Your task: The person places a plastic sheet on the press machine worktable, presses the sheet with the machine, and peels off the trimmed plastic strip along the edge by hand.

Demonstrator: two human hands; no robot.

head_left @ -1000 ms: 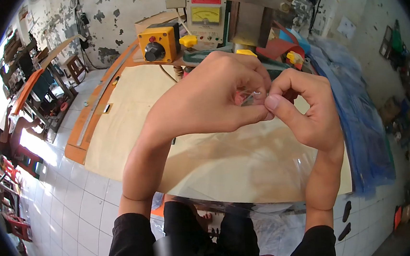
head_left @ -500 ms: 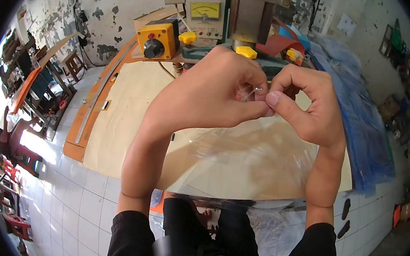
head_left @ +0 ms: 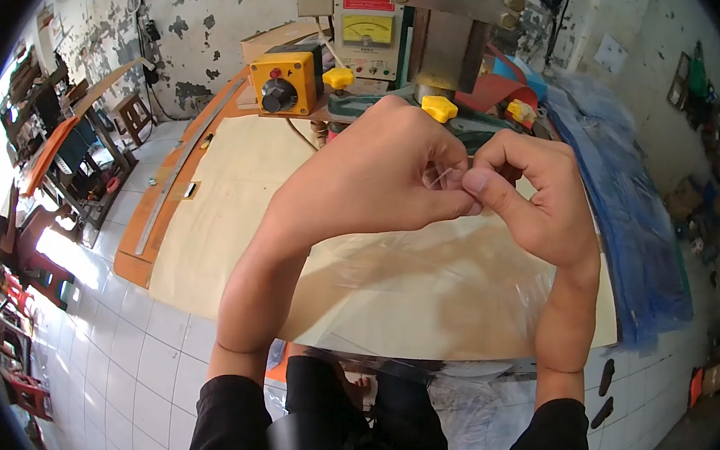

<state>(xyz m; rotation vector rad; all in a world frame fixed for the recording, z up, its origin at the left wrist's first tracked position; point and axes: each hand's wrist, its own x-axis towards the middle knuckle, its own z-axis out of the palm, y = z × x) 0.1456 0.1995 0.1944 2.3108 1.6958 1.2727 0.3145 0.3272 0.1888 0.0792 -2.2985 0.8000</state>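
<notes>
My left hand point(head_left: 373, 177) and my right hand point(head_left: 534, 186) meet fingertip to fingertip above the work table. Both are closed in a pinch on a small piece of clear plastic point(head_left: 442, 176), which shows inside the curl of my left fingers. Its full shape is hidden by the fingers. Below my hands, clear plastic sheet point(head_left: 383, 308) lies over a cream-coloured board point(head_left: 215, 211). Behind them stands a press machine with yellow star knobs point(head_left: 439, 109).
A yellow control box point(head_left: 285, 83) with a black dial sits at the back left of the table. A metal ruler point(head_left: 175, 189) lies along the left edge. Blue plastic sheeting point(head_left: 631, 229) hangs at the right. A person point(head_left: 5, 223) sits far left.
The whole view has shifted slightly down. My hands stay pinched together, with the right thumb moved a little over the left fingertips.
</notes>
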